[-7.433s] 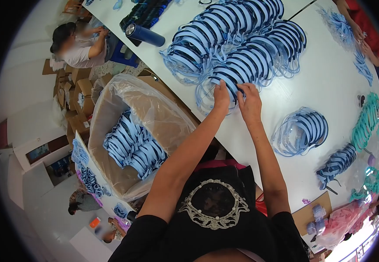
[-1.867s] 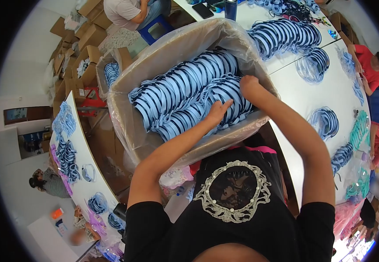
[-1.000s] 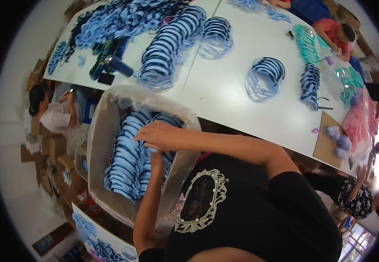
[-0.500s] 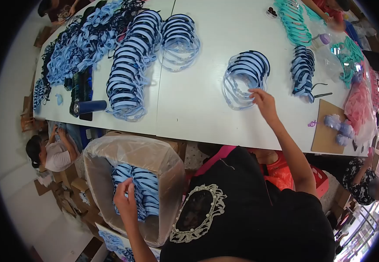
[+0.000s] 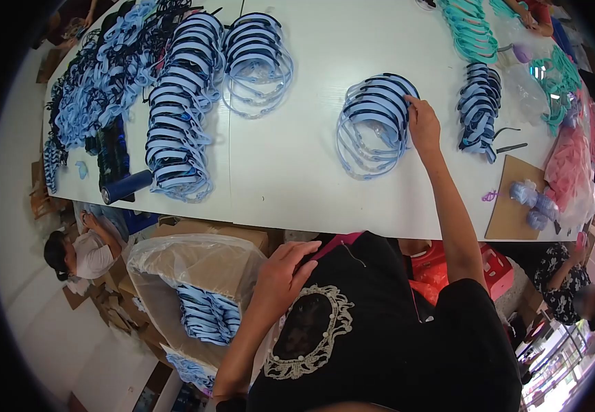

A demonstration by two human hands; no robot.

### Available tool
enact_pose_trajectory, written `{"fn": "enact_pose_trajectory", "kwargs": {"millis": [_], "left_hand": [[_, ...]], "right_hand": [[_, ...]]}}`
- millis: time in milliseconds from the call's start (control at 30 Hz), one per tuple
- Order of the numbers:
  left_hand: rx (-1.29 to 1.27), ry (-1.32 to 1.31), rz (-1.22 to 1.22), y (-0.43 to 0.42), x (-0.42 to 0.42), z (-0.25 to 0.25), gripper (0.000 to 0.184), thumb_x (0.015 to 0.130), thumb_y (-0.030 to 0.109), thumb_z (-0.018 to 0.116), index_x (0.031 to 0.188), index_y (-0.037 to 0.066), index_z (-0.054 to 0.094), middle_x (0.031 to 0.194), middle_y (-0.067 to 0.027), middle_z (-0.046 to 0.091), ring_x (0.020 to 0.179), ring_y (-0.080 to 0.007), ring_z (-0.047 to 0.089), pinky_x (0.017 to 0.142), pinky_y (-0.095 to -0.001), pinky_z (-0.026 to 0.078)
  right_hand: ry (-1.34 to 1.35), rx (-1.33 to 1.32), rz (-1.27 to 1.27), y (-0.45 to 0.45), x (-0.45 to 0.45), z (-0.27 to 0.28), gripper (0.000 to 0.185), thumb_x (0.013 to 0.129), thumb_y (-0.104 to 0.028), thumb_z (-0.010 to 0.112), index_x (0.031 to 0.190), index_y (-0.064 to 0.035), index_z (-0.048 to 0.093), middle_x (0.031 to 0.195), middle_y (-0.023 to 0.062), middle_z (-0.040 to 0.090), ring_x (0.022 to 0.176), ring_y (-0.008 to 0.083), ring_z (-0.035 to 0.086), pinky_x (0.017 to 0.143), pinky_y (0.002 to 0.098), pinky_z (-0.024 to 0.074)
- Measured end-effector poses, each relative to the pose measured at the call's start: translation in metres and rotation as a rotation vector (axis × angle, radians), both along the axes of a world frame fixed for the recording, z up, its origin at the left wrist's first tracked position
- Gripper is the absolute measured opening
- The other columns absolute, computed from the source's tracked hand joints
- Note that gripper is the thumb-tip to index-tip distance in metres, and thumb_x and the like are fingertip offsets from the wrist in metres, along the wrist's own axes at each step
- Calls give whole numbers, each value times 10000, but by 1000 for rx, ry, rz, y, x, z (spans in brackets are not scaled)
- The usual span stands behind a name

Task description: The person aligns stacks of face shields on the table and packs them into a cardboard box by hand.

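Observation:
On the white table lies a fanned stack of light-blue and dark curved headbands (image 5: 380, 106) with pale loops trailing below. My right hand (image 5: 424, 127) is at the stack's upper right edge, its fingertips bent together on the end of a band. The exact grip is partly hidden. My left hand (image 5: 284, 278) is held in front of my torso, fingers stretched out and holding nothing. Left of it stands a plastic-lined carton (image 5: 198, 250) containing more blue-and-dark bands (image 5: 208, 312).
A long row of headbands (image 5: 181, 110), a shorter stack (image 5: 256, 48) and a tangled heap (image 5: 105, 89) cover the table's left. A blue bottle (image 5: 127, 187) lies near its edge. At right are a dark-blue stack (image 5: 477, 110), teal bands (image 5: 469, 31) and cardboard (image 5: 514, 199). Other people work around.
My left hand has come out of the carton, moving right to the front of my torso. My right hand has moved up from the stack's lower right to its upper right edge.

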State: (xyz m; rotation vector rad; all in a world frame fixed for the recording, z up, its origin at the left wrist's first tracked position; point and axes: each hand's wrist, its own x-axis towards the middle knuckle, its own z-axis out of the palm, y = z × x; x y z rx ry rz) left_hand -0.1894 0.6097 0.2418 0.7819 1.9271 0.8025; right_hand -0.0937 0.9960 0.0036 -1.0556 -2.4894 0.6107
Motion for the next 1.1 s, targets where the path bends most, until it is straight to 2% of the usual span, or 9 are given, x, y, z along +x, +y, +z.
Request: {"fn": "enact_pose_trajectory", "kwargs": {"millis": [100,233,533,633,733,800,867,967,1100], "left_hand": [[-11,-43,71,3,-1,-10,307,947,94,601,1245,28,628,1126,-137,673,1039,-289,659,894,-346,509],[-34,-57,92,11,-8,-27,301,951,97,600,1242,28,628,1127,-136,674,1032,-275,665,893,-344,512],[72,-55,87,76,-48,-73,307,972,132,611,1266,47,631,1140,-129,684,1027,-236,676,871,-341,535],[163,-256,208,103,-89,-109,318,993,170,598,1275,28,634,1160,-118,688,1046,-193,668,901,-337,537],[351,-675,772,129,-138,-159,354,1013,228,568,1268,-7,635,1139,-95,678,1062,-187,653,987,-340,512],[412,-596,946,140,-174,-197,371,1005,233,585,1295,5,613,1150,-104,666,1053,-206,648,989,-349,510],[451,-708,1106,147,-213,-229,394,990,226,612,1298,-18,586,1185,-134,653,1064,-227,646,984,-347,515],[408,-702,1249,161,-256,-246,424,982,223,630,1303,-42,551,1219,-165,641,1090,-243,640,977,-343,519],[433,-711,1246,169,-290,-258,434,989,223,618,1299,-65,518,1247,-195,626,1115,-262,636,989,-350,521]], "right_hand": [[-15,26,141,-8,-7,17,207,958,-76,553,1059,-153,715,907,56,627,878,263,619,733,382,523],[-86,-7,80,-19,-13,13,196,948,-72,566,1028,-159,722,885,43,614,861,251,614,707,378,523],[23,23,297,-34,-51,33,213,902,5,602,1001,-126,736,875,46,636,817,241,621,677,359,515],[191,-149,292,-37,-105,56,228,916,34,573,1029,-93,726,876,71,668,706,219,626,632,328,493],[263,-369,286,-31,-177,54,228,927,20,573,1057,-94,722,899,73,684,718,221,638,648,316,504],[304,-349,348,-19,-226,37,225,931,6,577,1071,-96,720,918,76,693,725,225,647,665,312,512],[339,-337,406,-14,-269,19,223,935,-8,581,1085,-99,717,937,79,701,733,229,656,681,308,519],[258,-369,531,-19,-317,-1,224,942,-29,569,1092,-106,716,979,72,717,807,240,674,739,323,535],[309,-180,555,-26,-353,-18,230,946,-42,546,1081,-113,717,966,62,716,902,246,665,803,357,540]]}}
